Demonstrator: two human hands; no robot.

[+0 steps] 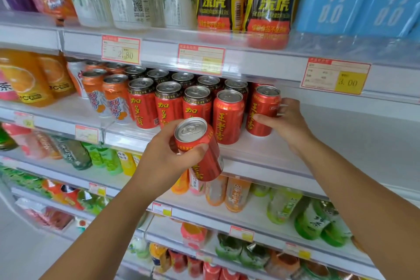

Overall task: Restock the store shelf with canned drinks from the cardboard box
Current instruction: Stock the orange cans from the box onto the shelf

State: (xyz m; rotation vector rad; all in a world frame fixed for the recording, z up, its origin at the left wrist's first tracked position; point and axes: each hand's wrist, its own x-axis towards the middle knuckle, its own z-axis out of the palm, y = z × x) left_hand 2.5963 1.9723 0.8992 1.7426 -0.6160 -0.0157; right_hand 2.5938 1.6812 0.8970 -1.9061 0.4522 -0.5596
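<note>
My left hand [167, 157] grips a tilted can [210, 161] at centre frame. My right hand [287, 126] clasps an upright shelf can [263, 111] up-right of it, with bare shelf [336, 138] further right.

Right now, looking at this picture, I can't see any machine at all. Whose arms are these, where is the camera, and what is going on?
There is no machine here, only a person working with bare hands. The single picture comes from a wide-angle camera worn on that person's head, looking forward and down, so the two arms reach in from the bottom as if they were your own.

The left hand holds a red can, tilted, in the air in front of the shelf. The right hand grips a second red can, which stands on the shelf at the right end of the front row. More red cans stand to its left. Bottles fill the shelf above, and price tags hang on the shelf edges. The cardboard box is not in view.
</note>
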